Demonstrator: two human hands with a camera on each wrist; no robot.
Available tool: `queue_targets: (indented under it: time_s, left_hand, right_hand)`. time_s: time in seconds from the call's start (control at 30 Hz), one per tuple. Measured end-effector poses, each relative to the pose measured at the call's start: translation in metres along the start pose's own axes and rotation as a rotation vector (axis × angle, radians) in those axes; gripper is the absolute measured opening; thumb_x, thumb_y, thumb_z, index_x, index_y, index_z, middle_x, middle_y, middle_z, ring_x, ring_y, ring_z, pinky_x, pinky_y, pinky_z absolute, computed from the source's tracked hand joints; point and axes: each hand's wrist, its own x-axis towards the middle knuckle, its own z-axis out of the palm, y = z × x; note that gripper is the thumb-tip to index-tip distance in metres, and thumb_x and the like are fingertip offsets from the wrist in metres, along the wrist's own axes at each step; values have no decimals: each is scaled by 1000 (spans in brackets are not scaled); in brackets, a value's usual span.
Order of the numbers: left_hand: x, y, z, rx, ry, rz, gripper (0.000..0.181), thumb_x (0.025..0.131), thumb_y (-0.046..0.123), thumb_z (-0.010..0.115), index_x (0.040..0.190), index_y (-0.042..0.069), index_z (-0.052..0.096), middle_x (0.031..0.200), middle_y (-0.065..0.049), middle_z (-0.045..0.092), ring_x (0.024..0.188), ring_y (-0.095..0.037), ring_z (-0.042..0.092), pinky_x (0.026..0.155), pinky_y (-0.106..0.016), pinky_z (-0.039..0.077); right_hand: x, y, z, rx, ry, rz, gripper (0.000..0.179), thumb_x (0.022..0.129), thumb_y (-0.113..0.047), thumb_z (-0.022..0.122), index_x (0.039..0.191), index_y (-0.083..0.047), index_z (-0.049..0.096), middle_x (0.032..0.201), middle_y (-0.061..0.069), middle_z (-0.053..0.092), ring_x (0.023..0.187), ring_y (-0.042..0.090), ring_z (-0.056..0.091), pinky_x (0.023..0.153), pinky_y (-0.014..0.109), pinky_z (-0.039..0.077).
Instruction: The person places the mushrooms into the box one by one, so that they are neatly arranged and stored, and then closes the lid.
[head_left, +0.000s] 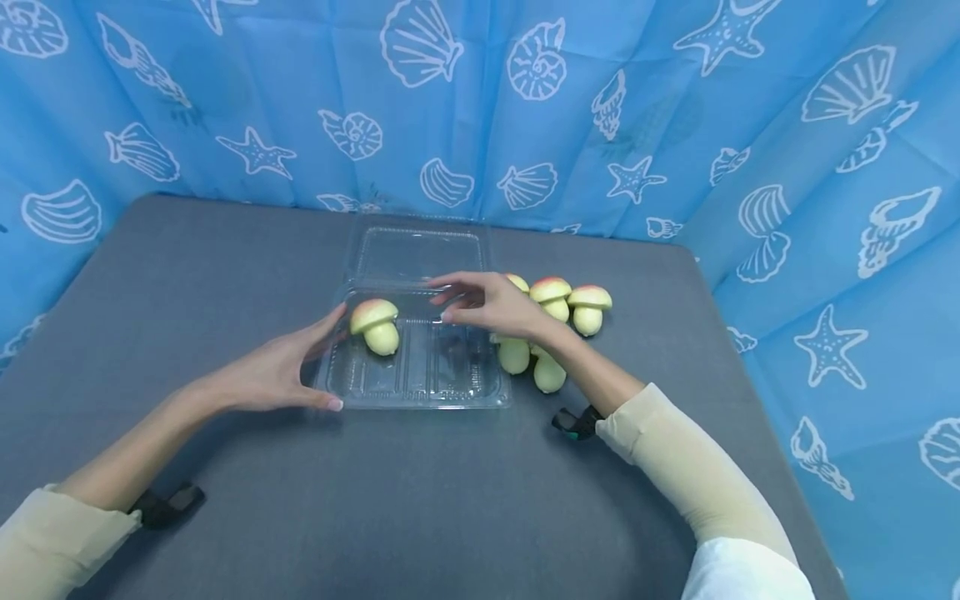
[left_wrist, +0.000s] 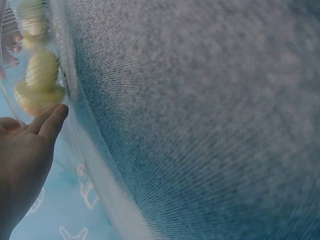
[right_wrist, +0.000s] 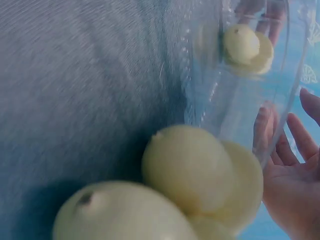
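A clear plastic clamshell box lies on the table with its lid folded back toward the curtain. Inside, at its left, sits one mushroom-shaped piece with a pale yellow-green stem and a pink-tinged cap. My left hand spans the box's left side, thumb at the near corner and fingertips by the piece's cap; it holds nothing. Over the right part of the box, my right hand hovers with relaxed fingers and nothing between them. Several matching mushroom-shaped pieces stand just right of the box, some partly hidden behind my right hand.
The dark grey table stretches around the box on all sides. A blue curtain with white shell prints hangs along the back and right edges. Each wrist carries a black camera strap.
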Motion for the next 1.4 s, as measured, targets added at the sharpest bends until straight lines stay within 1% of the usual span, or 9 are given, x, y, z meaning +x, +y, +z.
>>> queue_targets:
  time_s: [0.23, 0.4, 0.63, 0.83, 0.93, 1.07, 1.13, 1.23, 1.4]
  left_hand:
    - [-1, -6, 2, 15, -5, -18, 132, 72, 55, 84, 160, 13, -5, 164, -19, 10, 143, -36, 32, 114, -52, 32]
    - [0, -6, 1, 13, -8, -19, 133, 71, 54, 84, 160, 12, -5, 164, -21, 11, 143, -37, 33, 114, -52, 31]
    - [2, -6, 1, 12, -8, -17, 132, 72, 49, 86, 160, 11, -4, 163, -22, 12, 142, -40, 34, 114, -52, 31]
    - [3, -5, 2, 16, -17, -15, 131, 73, 45, 87, 160, 11, -4, 162, -22, 16, 142, -38, 35, 114, -51, 32]
    - [4, -4, 2, 17, -24, -13, 131, 72, 49, 86, 160, 12, -4, 162, -21, 18, 142, -37, 35, 114, -51, 33]
    - [5, -4, 2, 20, -21, -15, 133, 71, 54, 85, 160, 13, -5, 162, -21, 17, 142, -37, 34, 114, -51, 32]
    - [4, -3, 2, 23, -21, -18, 133, 72, 52, 85, 160, 12, -5, 162, -22, 16, 142, -38, 34, 114, -52, 31]
    - [4, -3, 1, 31, -20, -23, 131, 73, 45, 87, 160, 12, -5, 163, -22, 15, 142, -38, 34, 114, -52, 31]
    - [4, -1, -1, 35, -19, -30, 129, 74, 39, 88, 160, 13, -5, 162, -22, 17, 141, -39, 34, 115, -53, 30]
  right_hand:
    - [-11, 4, -8, 20, 30, 10, 49, 92, -13, 73, 138, -8, 58, 123, 18, 67, 107, 19, 66, 90, 35, 55]
    - [-17, 4, -15, 21, 45, 4, 48, 92, -10, 72, 138, -7, 58, 124, 18, 66, 108, 21, 66, 90, 35, 55]
    - [-35, 5, -26, 38, 73, -5, 46, 93, -10, 71, 137, -4, 58, 124, 23, 65, 111, 35, 65, 89, 36, 56]
    - [-55, 6, -34, 39, 117, 30, 46, 94, -9, 69, 138, -4, 57, 125, 24, 63, 110, 33, 64, 88, 34, 56]
    - [-66, 7, -37, 40, 145, 37, 47, 93, -7, 69, 138, -1, 56, 125, 25, 63, 110, 34, 64, 88, 33, 56]
    - [-76, 8, -41, 27, 171, 49, 47, 92, -8, 71, 136, 0, 57, 123, 21, 65, 108, 32, 65, 87, 32, 56]
    - [-80, 8, -43, 18, 177, 56, 45, 92, -8, 72, 135, 0, 58, 123, 19, 65, 107, 31, 65, 86, 32, 57]
    - [-85, 9, -47, 4, 178, 59, 44, 93, -6, 70, 135, 1, 58, 125, 21, 63, 109, 31, 64, 86, 31, 57]
    - [-93, 10, -53, 11, 176, 35, 44, 93, -3, 69, 134, 3, 57, 125, 26, 60, 110, 38, 62, 91, 34, 56]
